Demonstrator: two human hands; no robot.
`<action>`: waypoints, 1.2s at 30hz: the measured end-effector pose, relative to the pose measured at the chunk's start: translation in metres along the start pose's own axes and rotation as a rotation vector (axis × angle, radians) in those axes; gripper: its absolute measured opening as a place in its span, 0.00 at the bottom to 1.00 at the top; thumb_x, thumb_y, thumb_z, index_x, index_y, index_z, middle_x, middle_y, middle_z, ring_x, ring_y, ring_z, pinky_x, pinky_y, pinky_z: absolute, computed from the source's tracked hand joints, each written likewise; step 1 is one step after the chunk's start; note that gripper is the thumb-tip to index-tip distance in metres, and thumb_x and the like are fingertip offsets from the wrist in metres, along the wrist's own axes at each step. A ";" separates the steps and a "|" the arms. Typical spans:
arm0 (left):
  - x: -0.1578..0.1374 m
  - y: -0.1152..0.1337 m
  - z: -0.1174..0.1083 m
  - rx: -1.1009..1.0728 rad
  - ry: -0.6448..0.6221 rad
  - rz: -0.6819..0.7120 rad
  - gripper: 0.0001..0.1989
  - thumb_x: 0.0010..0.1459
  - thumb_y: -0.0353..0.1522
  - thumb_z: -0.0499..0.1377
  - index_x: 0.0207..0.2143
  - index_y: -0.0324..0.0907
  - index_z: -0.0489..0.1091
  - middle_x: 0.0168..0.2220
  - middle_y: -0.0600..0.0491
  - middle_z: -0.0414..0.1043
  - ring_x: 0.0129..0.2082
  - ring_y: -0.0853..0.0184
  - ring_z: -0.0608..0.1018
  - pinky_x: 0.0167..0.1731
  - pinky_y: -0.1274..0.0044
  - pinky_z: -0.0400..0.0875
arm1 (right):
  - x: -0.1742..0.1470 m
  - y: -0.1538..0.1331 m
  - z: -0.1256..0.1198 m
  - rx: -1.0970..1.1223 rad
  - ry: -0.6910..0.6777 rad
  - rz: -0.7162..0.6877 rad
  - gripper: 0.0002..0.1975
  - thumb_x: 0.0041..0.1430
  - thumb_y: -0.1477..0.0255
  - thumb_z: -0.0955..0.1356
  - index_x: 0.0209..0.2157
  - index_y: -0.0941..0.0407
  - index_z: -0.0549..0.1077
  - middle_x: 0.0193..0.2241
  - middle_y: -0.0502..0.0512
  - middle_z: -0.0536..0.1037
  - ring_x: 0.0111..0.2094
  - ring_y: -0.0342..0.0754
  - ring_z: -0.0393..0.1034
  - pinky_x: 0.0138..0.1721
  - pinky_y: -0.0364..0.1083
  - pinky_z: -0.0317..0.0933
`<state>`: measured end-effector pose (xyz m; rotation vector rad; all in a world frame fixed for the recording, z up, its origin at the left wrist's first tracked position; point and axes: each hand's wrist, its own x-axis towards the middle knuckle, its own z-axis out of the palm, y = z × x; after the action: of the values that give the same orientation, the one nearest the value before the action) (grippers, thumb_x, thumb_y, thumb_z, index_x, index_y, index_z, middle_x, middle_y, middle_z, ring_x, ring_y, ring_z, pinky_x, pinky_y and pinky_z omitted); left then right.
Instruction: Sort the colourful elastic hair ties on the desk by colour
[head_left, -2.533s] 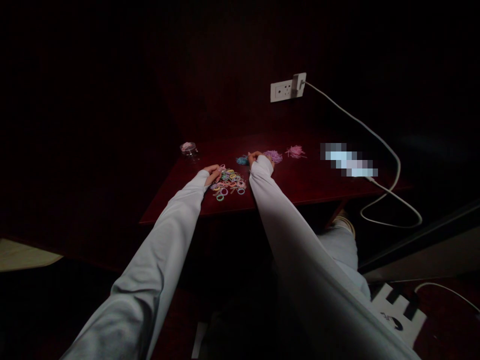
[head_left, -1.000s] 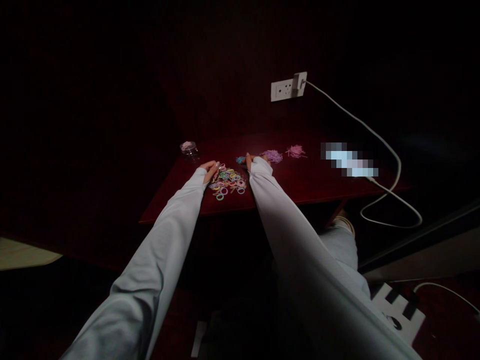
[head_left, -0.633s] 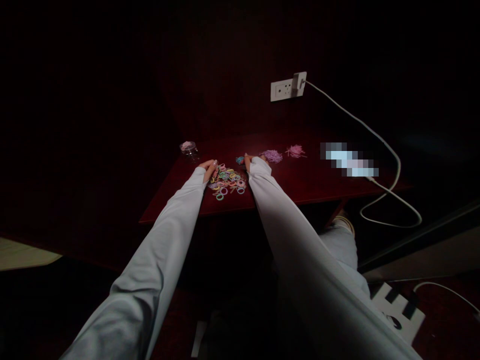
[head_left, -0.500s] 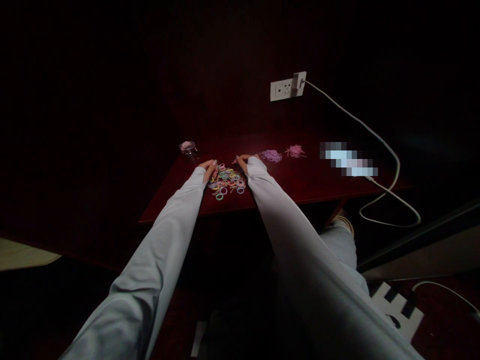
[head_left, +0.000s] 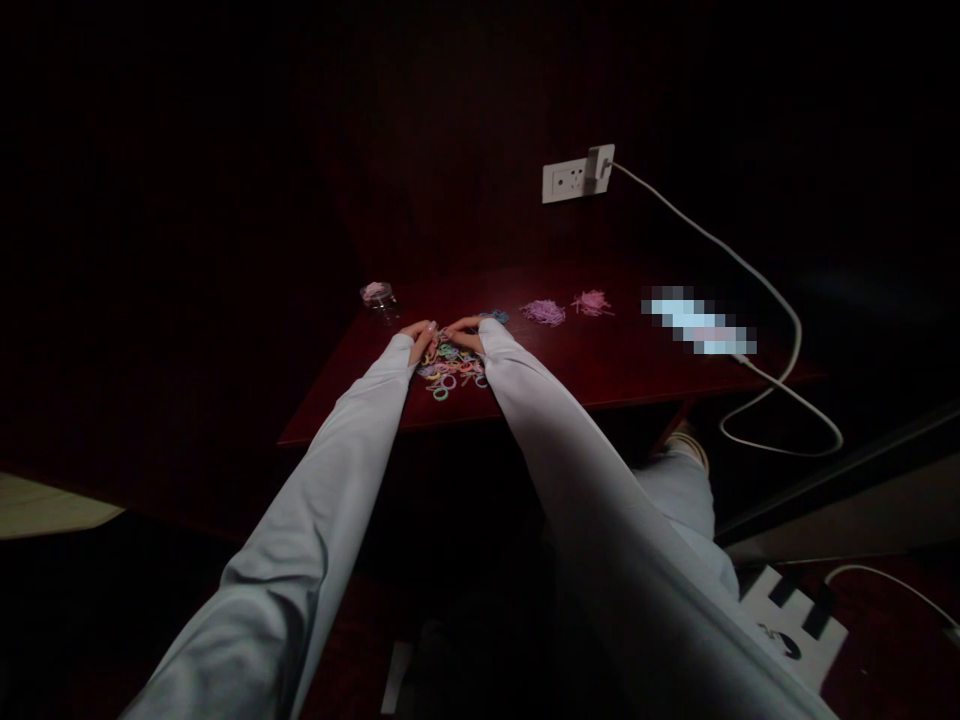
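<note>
A heap of multicoloured hair ties (head_left: 450, 372) lies near the front edge of the dark red table (head_left: 337, 400), with some larger rings along its near side. My left hand (head_left: 421, 339) rests at the heap's left upper side, fingers curled together; what they pinch is too small to make out. From the right, my right hand (head_left: 465, 334) reaches over the heap, its bent fingertips close to my left fingers and pressed together on something I cannot make out. Just beyond my right wrist a small blue pile (head_left: 495, 317) shows in part.
Farther right lie a purple pile (head_left: 543, 312) and a pink pile (head_left: 592, 303). A clear jar (head_left: 382, 297) with pale pink contents stands back left. A blurred-out bright object (head_left: 701, 322) has a white cable (head_left: 780, 300) running to the wall socket (head_left: 568, 181).
My right hand has moved left, from the heap's right side to beside my left fingers. The blue pile behind it has come into view. My left hand stays almost in place.
</note>
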<state>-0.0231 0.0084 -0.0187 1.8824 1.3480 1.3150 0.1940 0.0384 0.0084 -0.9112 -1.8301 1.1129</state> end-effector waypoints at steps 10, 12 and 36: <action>0.007 -0.012 -0.001 -0.011 -0.026 0.045 0.43 0.56 0.76 0.60 0.23 0.46 0.68 0.18 0.56 0.65 0.19 0.68 0.69 0.24 0.73 0.68 | 0.016 0.024 0.006 0.083 -0.048 -0.033 0.10 0.57 0.61 0.83 0.35 0.53 0.89 0.30 0.48 0.84 0.37 0.46 0.79 0.47 0.45 0.71; 0.007 -0.014 -0.001 -0.011 -0.029 0.047 0.43 0.56 0.76 0.60 0.23 0.46 0.69 0.18 0.56 0.65 0.18 0.68 0.69 0.23 0.73 0.69 | 0.017 0.025 0.006 0.081 -0.047 -0.043 0.09 0.58 0.63 0.83 0.35 0.53 0.89 0.31 0.49 0.85 0.38 0.46 0.79 0.48 0.45 0.71; 0.000 0.004 0.002 0.045 -0.033 -0.074 0.38 0.60 0.70 0.61 0.23 0.46 0.67 0.18 0.56 0.67 0.19 0.68 0.68 0.23 0.74 0.67 | 0.026 0.031 0.008 0.094 0.035 0.026 0.09 0.55 0.64 0.81 0.30 0.54 0.85 0.25 0.46 0.80 0.33 0.45 0.76 0.45 0.45 0.72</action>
<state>-0.0197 0.0073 -0.0165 1.8572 1.4267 1.2221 0.1806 0.0693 -0.0153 -0.8966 -1.7277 1.1813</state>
